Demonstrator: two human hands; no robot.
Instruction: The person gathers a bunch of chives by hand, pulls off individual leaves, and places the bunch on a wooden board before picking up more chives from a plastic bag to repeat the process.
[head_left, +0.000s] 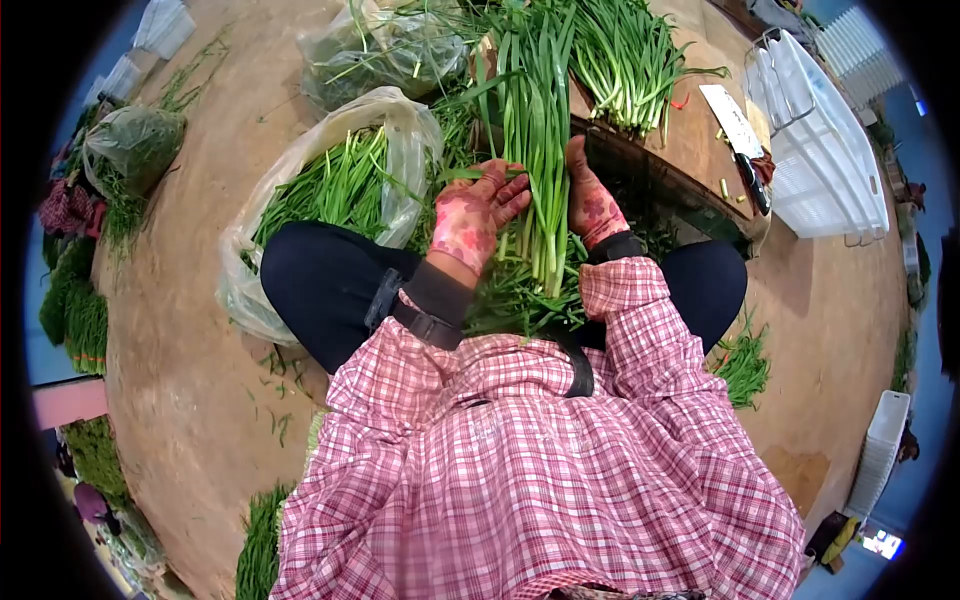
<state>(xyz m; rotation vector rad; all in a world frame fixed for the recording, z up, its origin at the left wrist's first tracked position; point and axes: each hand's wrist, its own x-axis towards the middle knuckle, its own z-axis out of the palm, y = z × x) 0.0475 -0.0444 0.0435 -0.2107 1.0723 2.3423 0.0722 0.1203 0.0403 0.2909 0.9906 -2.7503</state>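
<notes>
A long bunch of garlic chives (545,150) stands between my hands, pale stem ends down towards my lap. My right hand (594,198), in a pink flowered glove, lies along the bunch's right side with its thumb up; its fingers pass behind the stems out of sight. On the other side my left hand (480,212), gloved alike with bare fingertips, has its palm turned up and its fingers stretched towards the stems. A loose leaf crosses near its thumb. Cut leaf scraps (525,305) cover my lap beneath.
A wooden board (690,150) ahead right carries more chives (625,70) and a black-handled knife (735,130). Beyond it stands a white plastic basket (820,140). To my left is an open plastic bag (400,125) full of green leaves, with another bag (385,60) further ahead.
</notes>
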